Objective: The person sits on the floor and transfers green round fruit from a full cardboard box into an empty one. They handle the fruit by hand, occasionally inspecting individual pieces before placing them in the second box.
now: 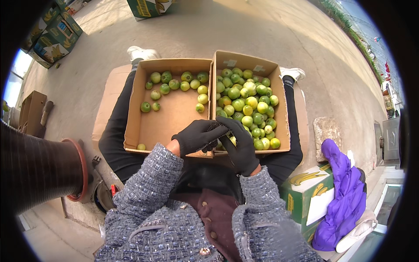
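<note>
My left hand point(198, 136) and my right hand point(240, 147), both in black knit gloves with dotted palms, meet over the shared edge of two cardboard boxes. Their fingertips touch or overlap, and whatever may lie between them is hidden. In the left cardboard box point(170, 126), several green tomatoes point(174, 84) line the far end and sides, and one small pale tomato point(141, 147) sits in the near left corner. The right cardboard box point(283, 108) is heaped with green and yellowish tomatoes point(247, 120); my right hand covers some of its near left part.
Flattened cardboard point(110, 95) lies under my outstretched legs. To the right are a stone block point(327, 137), a green banana carton point(302, 186) and a purple garment point(347, 196). A dark ribbed cylinder point(42, 167) stands at left. More banana cartons point(54, 42) are stacked far left.
</note>
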### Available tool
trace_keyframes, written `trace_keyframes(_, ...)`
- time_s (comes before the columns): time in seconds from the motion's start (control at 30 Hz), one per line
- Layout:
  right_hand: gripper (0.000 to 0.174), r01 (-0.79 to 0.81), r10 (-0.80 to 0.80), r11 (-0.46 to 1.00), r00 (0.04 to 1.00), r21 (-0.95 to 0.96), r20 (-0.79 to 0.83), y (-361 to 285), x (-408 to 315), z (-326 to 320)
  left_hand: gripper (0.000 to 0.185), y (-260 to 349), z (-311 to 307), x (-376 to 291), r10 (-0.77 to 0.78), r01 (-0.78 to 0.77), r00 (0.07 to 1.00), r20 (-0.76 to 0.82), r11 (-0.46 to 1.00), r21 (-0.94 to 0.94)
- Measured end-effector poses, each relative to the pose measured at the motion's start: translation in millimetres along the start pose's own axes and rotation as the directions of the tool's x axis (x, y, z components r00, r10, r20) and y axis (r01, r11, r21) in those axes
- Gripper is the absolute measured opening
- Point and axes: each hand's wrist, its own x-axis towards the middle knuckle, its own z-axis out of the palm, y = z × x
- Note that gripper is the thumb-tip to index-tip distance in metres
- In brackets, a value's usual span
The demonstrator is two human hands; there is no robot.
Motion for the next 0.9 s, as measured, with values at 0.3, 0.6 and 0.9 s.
trace_keyframes(0.3, 0.034, -0.117, 0.080, 0.923, 0.990, -0.366, -0.116, 61, 39, -48, 0.061, -29, -78, 77, -0.108, 0.429, 0.885, -0.453, 0.566, 0.704)
trace_keyframes(0.6, 0.028, -0.193, 0.259, 0.752, 0.966, -0.630, 0.014, 74, 65, -39, 0.053, -83, -68, 106, -0.162, 0.399, 0.890, -0.426, 0.729, 0.556)
trace_keyframes(0.9, 0.050, 0.167, -0.039, 0.940, 0.919, -0.298, 0.392, 39, 130, 14, 0.032, -30, -83, 66, 0.168, -0.199, 0.980, -0.108, 0.809, -0.553)
